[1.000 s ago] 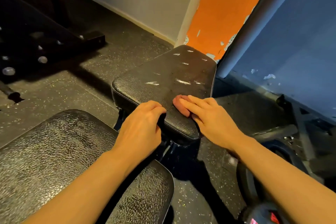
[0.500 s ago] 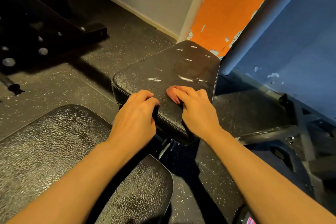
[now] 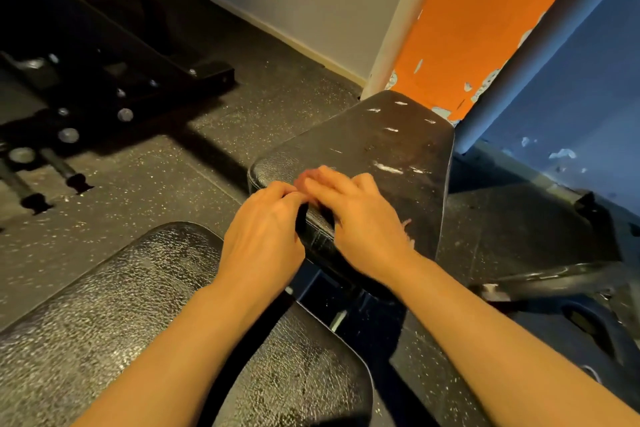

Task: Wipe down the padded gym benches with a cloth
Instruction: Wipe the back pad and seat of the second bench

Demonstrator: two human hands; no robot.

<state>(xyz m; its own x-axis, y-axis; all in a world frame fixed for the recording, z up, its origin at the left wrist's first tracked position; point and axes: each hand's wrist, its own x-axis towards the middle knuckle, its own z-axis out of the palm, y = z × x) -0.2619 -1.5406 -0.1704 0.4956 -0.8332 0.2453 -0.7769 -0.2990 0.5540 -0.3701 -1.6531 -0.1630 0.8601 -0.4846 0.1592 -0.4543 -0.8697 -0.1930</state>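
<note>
Down in the head view, the right hand (image 3: 363,218) is lying flat on the near end of the seat pad (image 3: 388,149), fingers straight and close together, pressing on a reddish cloth (image 3: 304,177) that is mostly hidden beneath them; only a small blurred piece is peeking out past the fingertips, and another scrap is showing by the wrist. The left hand (image 3: 266,236) is sitting just beside it, touching it at the fingertips, with its fingers curling over the pad's near edge and gripping it. Two bare forearms are reaching in from below. Two black padded surfaces are showing: the seat pad with white scuff marks, and a larger back pad (image 3: 138,322) lying nearer, under the left forearm. One cloth is showing. Dark speckled floor (image 3: 173,184) is lying around the bench, with a black machine frame (image 3: 104,62) standing off to the left.
</note>
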